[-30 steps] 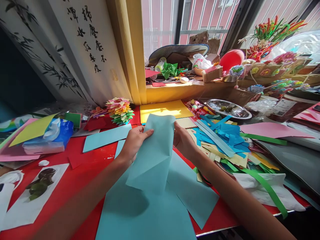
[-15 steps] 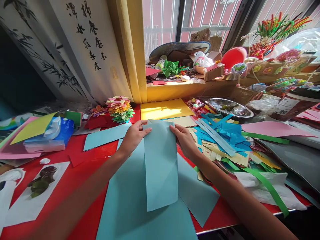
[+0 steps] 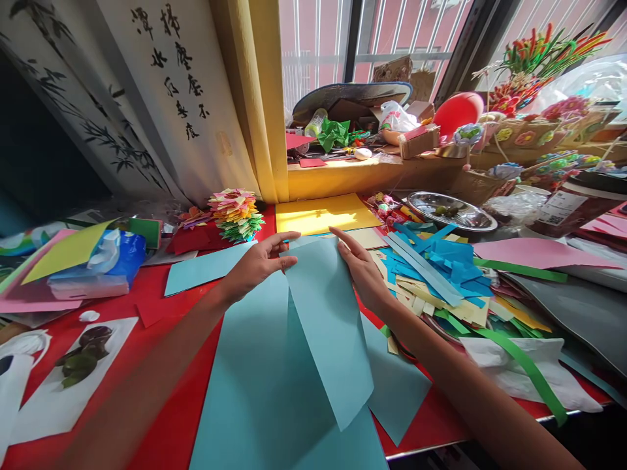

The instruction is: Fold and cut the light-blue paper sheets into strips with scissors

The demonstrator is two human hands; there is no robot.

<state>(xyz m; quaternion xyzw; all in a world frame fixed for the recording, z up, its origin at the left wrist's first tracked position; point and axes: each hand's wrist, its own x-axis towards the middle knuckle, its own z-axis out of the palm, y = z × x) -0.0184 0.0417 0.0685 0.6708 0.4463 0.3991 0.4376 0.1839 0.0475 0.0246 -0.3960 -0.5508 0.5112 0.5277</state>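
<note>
Ok, L hand (image 3: 257,264) pinches top-left corner of lt-blue sheet (image 3: 330,320) btwn thumb & fingers; R hand (image 3: 363,274) is at its top-right edge, fingers partly extended, can't tell if pinching. Sheet hangs tilted, lower end twd R, over bigger blue sheet (image 3: 245,372) on red tabletop (image 3: 161,391). Cut-strip pile (image 3: 458,271) R of R hand; yellow paper (image 3: 316,214) beyond both.

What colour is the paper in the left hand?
The paper is light blue, clearest in the head view.

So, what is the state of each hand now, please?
Left hand: closed, pinching the blue paper near its top.
Right hand: open, fingers extended at the paper's right edge.
</note>
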